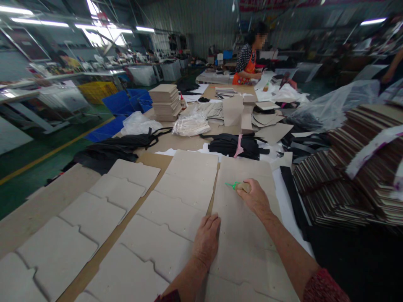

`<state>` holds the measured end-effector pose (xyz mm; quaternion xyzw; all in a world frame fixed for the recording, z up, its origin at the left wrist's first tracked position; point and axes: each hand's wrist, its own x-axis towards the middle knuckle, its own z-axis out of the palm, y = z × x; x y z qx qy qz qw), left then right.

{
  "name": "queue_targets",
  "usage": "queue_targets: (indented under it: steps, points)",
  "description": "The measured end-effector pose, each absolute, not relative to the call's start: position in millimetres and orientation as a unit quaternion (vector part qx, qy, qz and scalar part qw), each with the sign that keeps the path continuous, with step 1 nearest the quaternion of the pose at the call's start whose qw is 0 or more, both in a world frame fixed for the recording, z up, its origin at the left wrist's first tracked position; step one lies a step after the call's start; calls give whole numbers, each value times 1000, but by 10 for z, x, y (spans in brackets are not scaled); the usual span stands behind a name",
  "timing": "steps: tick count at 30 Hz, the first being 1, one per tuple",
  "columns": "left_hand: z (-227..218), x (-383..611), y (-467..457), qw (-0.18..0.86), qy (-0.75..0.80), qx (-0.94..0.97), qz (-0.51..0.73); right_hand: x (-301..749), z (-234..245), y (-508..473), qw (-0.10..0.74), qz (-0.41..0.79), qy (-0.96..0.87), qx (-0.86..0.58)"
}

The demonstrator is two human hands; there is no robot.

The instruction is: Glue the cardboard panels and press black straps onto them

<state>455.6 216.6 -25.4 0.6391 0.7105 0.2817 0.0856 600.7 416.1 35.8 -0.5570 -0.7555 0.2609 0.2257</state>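
Grey die-cut cardboard sheets (185,180) lie in overlapping rows across the brown table (40,201). My left hand (206,239) rests flat, fingers stretched out, on the edge of the rightmost sheet (245,235). Farther up that same sheet, my right hand (255,197) is closed around a small tool with a wooden handle and a green tip (233,185); the tip touches the cardboard.
A tall stack of striped brown boards (346,176) fills the right side. Black fabric pieces (236,146), plastic bags (190,125) and a cardboard stack (165,101) lie farther back. Blue crates (126,102) stand at the left. Another person in an orange apron (248,63) works at the far end.
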Motion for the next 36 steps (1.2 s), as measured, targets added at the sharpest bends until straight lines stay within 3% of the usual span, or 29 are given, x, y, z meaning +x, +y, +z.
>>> queue_targets:
  steps: [6,15,21,27,36]
  points:
    - [-243,4559,2165,97,717,636,267,6053,414,4222,199,214,-772,-565]
    - [-292,4553,2171,88,716,633,279,6097,431,4210,204,237,-750,-583]
    - [-111,4657,2236,89,748,622,215,6097,438,4228,199,244,-746,-587]
    - [102,4483,2858,110,742,637,176,6096,467,4261,184,244,-746,-592]
    - [-187,4198,3705,103,724,661,167,6119,475,4264,173,227,-767,-574]
